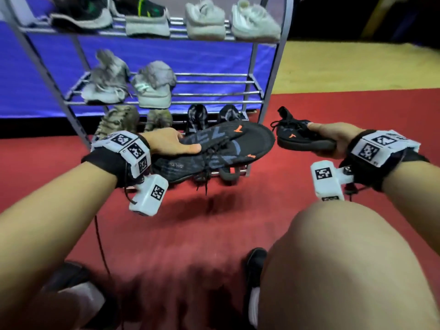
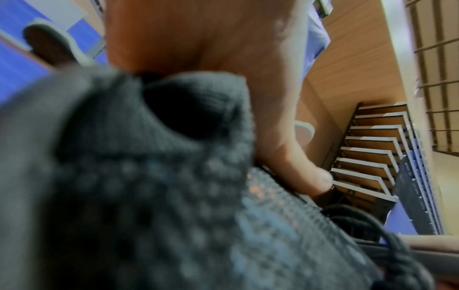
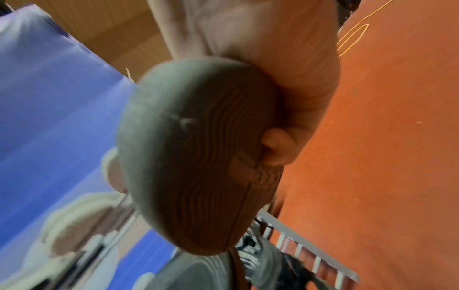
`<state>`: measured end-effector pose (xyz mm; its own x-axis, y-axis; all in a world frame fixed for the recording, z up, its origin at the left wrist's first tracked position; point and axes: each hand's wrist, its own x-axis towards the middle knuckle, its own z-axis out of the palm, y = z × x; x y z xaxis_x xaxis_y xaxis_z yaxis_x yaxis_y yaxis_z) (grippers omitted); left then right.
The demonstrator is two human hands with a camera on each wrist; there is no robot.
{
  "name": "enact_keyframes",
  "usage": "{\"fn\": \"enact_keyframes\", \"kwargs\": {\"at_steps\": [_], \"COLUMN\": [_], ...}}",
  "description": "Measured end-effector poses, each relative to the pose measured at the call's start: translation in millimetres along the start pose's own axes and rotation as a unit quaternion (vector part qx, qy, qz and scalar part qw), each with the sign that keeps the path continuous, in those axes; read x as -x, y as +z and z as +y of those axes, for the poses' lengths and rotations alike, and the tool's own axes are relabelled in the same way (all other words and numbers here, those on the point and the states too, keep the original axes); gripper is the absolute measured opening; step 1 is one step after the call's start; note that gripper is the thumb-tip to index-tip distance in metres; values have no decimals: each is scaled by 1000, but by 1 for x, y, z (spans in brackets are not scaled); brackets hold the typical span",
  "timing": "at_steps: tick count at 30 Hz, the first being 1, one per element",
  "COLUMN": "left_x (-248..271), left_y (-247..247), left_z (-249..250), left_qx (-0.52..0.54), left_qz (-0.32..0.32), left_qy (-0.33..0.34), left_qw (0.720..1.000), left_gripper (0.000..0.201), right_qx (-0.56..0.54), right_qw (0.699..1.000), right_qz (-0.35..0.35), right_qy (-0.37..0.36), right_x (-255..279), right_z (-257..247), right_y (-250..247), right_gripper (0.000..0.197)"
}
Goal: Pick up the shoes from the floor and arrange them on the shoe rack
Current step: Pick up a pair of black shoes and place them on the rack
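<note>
My left hand (image 1: 175,142) grips a black knit shoe (image 1: 221,148) with orange marks, held in the air in front of the rack's lowest shelf, its laces dangling. In the left wrist view that shoe's collar (image 2: 174,117) fills the frame, with my thumb (image 2: 298,166) along its side. My right hand (image 1: 333,135) holds the matching black shoe (image 1: 302,136) from beneath, to the right of the rack. Its dark ribbed sole (image 3: 198,157) faces the right wrist camera, a fingertip (image 3: 278,145) curled on its edge. The metal shoe rack (image 1: 271,75) stands ahead.
The top shelf holds dark sneakers (image 1: 81,13) and pale shoes (image 1: 254,22). Two grey shoes (image 1: 128,82) sit left on the middle shelf; its right half (image 1: 214,89) is bare bars. Camouflage and black shoes (image 1: 197,117) fill the lowest shelf. My knee (image 1: 345,258) is low right over red carpet (image 1: 166,234).
</note>
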<state>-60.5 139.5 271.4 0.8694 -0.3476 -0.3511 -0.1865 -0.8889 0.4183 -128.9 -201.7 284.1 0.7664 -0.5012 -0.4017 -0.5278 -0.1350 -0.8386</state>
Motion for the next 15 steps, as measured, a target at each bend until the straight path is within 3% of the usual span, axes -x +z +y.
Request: {"fn": "enact_keyframes", "kwargs": {"at_steps": [3, 5, 7, 8, 10, 15], "left_x": [16, 24, 28, 31, 36, 41], "left_y": [-24, -39, -52, -59, -70, -81], "left_z": [5, 4, 1, 0, -1, -7], "left_qx": [23, 88, 185, 233, 290, 427], "left_qz": [40, 48, 15, 4, -2, 17], "left_qy": [-25, -41, -39, -39, -51, -71], "left_qw": [999, 994, 982, 972, 956, 901], "left_gripper": [57, 63, 81, 79, 54, 39], "right_qx": [-35, -38, -23, -16, -13, -50], "right_qw": [999, 998, 997, 997, 995, 990], "right_qz": [-24, -46, -59, -66, -81, -122], "right_qy": [-17, -32, -41, -48, -55, -48], "right_x": [25, 40, 55, 60, 71, 84], "right_z": [-35, -53, -69, -74, -86, -94], "right_y": [-9, -11, -8, -5, 3, 35], "right_gripper": [27, 29, 31, 32, 32, 33]}}
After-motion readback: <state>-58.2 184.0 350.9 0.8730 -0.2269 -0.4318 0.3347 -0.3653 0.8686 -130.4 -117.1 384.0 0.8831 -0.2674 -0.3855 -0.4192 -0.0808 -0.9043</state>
